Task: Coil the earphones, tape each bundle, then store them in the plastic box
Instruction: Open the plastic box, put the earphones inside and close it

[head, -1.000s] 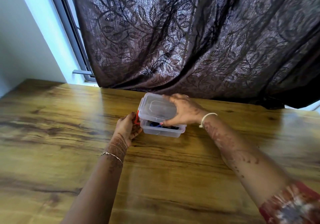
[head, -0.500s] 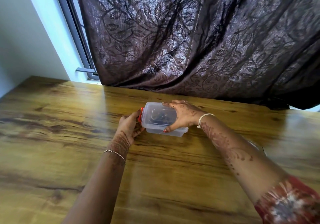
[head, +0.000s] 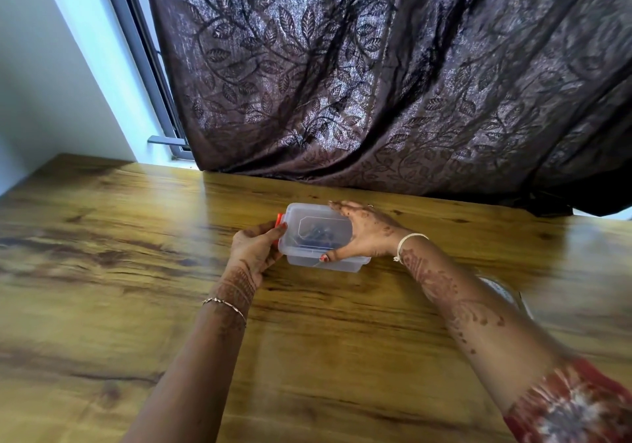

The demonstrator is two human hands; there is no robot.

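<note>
- Well to the left, a pale wall (head: 51, 76) and a grey window frame (head: 143, 56) stand behind the wooden tabletop (head: 102, 271).
- Next, the left hand (head: 254, 251) is at the left end of the plastic box (head: 328, 266); its fingers (head: 253, 234) are curled, and thumb and fingers pinch the orange latch (head: 279, 219) there. A thin bracelet (head: 224, 304) circles that wrist.
- At the middle, the plastic box sits on the tabletop, clear-walled, with its clear lid (head: 307, 215) lying flat on top.
- Inside it, seen through the lid, lie the earphones (head: 314, 237), a dark bluish tangle; single bundles or tape cannot be made out.
- The right hand (head: 367, 234) spans the right end of the lid, thumb on the near edge and fingertips on the far edge, gripping the box. A white band (head: 408, 239) is on the wrist.
- Beside the right forearm a pale, blurred object (head: 502, 293) lies on the tabletop; what it is cannot be told.
- A patterned red sleeve (head: 574, 405) shows at the lower right.
- Behind, a dark leaf-patterned curtain (head: 376, 83) hangs down to the tabletop's far edge.
</note>
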